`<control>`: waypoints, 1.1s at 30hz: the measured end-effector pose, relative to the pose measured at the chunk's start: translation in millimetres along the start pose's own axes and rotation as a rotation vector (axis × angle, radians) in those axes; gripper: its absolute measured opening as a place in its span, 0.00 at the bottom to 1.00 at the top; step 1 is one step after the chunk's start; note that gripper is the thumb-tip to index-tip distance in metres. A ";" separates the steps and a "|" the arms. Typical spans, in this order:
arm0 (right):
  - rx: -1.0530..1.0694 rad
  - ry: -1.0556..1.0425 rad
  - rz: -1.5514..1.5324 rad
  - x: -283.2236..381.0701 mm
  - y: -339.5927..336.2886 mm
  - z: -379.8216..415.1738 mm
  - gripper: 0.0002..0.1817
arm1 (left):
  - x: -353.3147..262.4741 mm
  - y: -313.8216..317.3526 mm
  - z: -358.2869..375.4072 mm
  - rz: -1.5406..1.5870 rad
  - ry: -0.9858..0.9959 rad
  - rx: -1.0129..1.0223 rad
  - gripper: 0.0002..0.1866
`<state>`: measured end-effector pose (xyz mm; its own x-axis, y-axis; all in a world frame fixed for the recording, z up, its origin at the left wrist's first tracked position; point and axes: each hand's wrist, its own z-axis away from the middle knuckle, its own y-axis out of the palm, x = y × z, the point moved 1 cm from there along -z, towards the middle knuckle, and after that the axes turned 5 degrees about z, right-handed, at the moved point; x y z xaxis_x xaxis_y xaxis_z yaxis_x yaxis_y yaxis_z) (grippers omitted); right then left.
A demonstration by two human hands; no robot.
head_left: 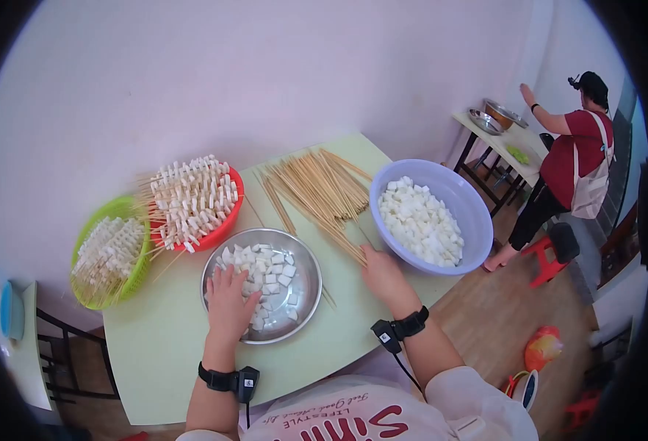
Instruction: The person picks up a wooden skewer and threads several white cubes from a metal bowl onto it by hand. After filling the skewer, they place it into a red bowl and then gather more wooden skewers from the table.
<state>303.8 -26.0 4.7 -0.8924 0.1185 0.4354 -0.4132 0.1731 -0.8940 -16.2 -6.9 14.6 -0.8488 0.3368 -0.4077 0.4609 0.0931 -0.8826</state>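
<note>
My left hand (228,300) rests with fingers spread on the white cubes (267,270) in a round steel bowl (311,283). To the bowl's right, my right hand (385,278) is closed at the near end of the loose bamboo skewers (317,187). A thin skewer (363,234) appears to stick up from its fingers, which are partly hidden. Beside that hand stands a lavender basin (473,220) holding many more white cubes (421,220).
Filled skewers (192,198) lie in a red basket (237,187) and others in a green basket (137,275), at the table's left. Beyond the table (177,353), a person in a red shirt (570,143) stands by another table (478,126) with metal bowls. A red stool (548,257) stands nearby.
</note>
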 end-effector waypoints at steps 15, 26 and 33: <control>0.055 0.007 -0.247 -17.9 -9.5 30.0 0.24 | 2.4 0.1 4.3 0.043 0.015 -0.002 0.27; 0.131 0.091 0.039 51.7 9.2 -30.0 0.29 | 0.5 0.0 2.8 0.054 -0.003 0.005 0.27; -0.184 -0.079 0.247 47.6 26.3 -31.1 0.29 | 1.8 1.9 2.6 0.028 0.020 -0.001 0.27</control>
<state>256.0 14.6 5.2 -0.9761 0.1034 0.1913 -0.1490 0.3230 -0.9346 -17.5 -8.5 11.5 -0.8300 0.3579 -0.4277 0.4849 0.0840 -0.8706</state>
